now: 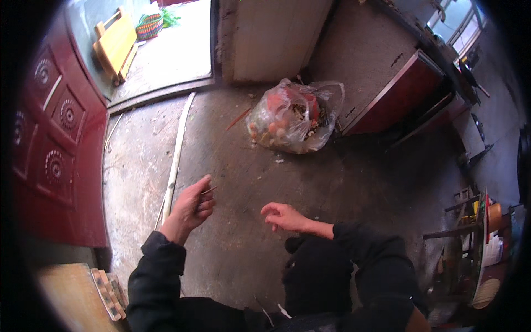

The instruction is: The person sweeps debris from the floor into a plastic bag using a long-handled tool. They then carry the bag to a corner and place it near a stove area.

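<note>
My left hand is closed around a short thin brown stick, whose end pokes out past the fingers. To its right, my right hand hovers over the floor with its fingers loosely curled and nothing seen in it. A long pale stick lies on the concrete floor just beyond and beside my left hand. Further ahead rests a clear plastic bag full of mixed scraps, its mouth partly open.
A red panelled door stands at the left, by a raised threshold. Beyond it are a wooden folding stool and a woven basket with greens. A red cabinet door and a cluttered table are at the right.
</note>
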A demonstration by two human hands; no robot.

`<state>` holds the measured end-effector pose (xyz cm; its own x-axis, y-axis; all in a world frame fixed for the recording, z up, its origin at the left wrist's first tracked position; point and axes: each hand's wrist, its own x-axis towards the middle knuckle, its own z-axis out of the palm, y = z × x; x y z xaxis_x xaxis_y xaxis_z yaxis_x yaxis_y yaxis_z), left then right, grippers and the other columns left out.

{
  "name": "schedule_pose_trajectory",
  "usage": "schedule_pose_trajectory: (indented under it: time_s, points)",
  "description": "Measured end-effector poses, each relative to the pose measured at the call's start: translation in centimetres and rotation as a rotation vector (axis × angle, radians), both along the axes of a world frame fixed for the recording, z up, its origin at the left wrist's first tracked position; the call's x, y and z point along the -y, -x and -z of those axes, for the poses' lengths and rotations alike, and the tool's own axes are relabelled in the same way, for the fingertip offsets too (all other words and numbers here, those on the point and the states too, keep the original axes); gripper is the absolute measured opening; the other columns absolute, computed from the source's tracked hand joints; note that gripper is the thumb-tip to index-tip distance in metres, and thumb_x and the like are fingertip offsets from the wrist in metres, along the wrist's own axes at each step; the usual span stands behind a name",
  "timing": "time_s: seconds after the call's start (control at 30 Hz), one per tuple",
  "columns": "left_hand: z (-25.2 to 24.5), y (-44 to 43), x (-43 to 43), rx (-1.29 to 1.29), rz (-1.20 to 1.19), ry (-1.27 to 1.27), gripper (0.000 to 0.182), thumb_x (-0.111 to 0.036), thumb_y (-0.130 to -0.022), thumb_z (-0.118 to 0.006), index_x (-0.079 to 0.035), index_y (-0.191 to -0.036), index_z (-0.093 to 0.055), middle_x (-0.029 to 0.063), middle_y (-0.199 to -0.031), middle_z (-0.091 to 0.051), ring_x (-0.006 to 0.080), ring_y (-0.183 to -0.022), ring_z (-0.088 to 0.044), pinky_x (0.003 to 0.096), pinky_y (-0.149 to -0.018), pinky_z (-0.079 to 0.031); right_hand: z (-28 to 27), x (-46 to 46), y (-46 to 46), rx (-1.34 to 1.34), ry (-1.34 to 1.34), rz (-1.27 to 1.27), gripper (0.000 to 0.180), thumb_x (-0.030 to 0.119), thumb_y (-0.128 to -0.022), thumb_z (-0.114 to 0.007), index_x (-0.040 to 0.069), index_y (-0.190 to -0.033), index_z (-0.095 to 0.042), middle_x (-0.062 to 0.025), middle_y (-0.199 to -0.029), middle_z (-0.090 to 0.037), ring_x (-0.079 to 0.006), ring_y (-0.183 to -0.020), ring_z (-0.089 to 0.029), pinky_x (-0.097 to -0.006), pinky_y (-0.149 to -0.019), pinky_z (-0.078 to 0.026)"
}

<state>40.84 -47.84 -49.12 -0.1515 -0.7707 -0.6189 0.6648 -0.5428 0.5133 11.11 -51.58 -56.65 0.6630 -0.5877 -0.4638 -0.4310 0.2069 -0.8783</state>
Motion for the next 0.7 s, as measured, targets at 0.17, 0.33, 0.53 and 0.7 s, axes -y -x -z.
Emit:
schedule_pose_trajectory:
  time_s: [0.17, 0.33, 0.53, 0.7]
  points:
    - [-1.6, 7.4, 10.4, -0.157, 0.018, 0.099, 0.039, -0.038, -0.098, -0.053, -0.018, -0.069, -0.037, -0.0059, -0.059, -0.032, 0.0065, -0.046, -0.029, 0.0212, -0.036, -0.018, 5.4, 10.3, 2.4, 0.239, 0.231, 0.598, 0.03, 0.005, -0.09, -0.052, 0.007, -0.12, -0.052, -0.0046, -0.093, -0.062, -0.0107, -0.067, -0.061, -0.0247, -0.051, -0.048]
    - [-2.7, 16.5, 19.5, -0.135, -0.042, -0.022, 0.033, -0.037, -0.098, -0.05, -0.015, -0.075, -0.043, -0.0032, -0.06, -0.037, 0.0089, -0.046, -0.032, 0.0227, -0.036, -0.02, 5.7, 20.5, 2.3, 0.417, 0.271, 0.886, 0.04, 0.005, -0.089, -0.053, 0.008, -0.128, -0.046, -0.0078, -0.114, -0.058, -0.0127, -0.072, -0.061, -0.0239, -0.052, -0.046]
    - [-1.2, 22.1, 29.0, -0.055, -0.113, -0.072, 0.017, -0.026, -0.093, -0.046, -0.011, -0.085, -0.05, 0.0028, -0.067, -0.047, 0.0171, -0.053, -0.049, 0.0259, -0.042, -0.035, 3.8, 18.7, 3.0, 0.148, 0.876, 0.429, 0.051, 0.003, -0.083, -0.056, 0.005, -0.133, -0.045, -0.0138, -0.122, -0.056, -0.0175, -0.08, -0.063, -0.0337, -0.068, -0.051]
    - [0.9, 24.6, 35.7, 0.062, -0.311, 0.049, 0.024, -0.033, -0.099, -0.043, -0.011, -0.095, -0.053, 0.0084, -0.091, -0.057, 0.0233, -0.074, -0.055, 0.0399, -0.062, -0.05, 5.2, 17.3, 9.6, 0.312, 0.615, 0.693, 0.035, 0.002, -0.088, -0.053, 0.007, -0.122, -0.055, -0.0095, -0.107, -0.064, -0.0137, -0.078, -0.062, -0.0314, -0.07, -0.051]
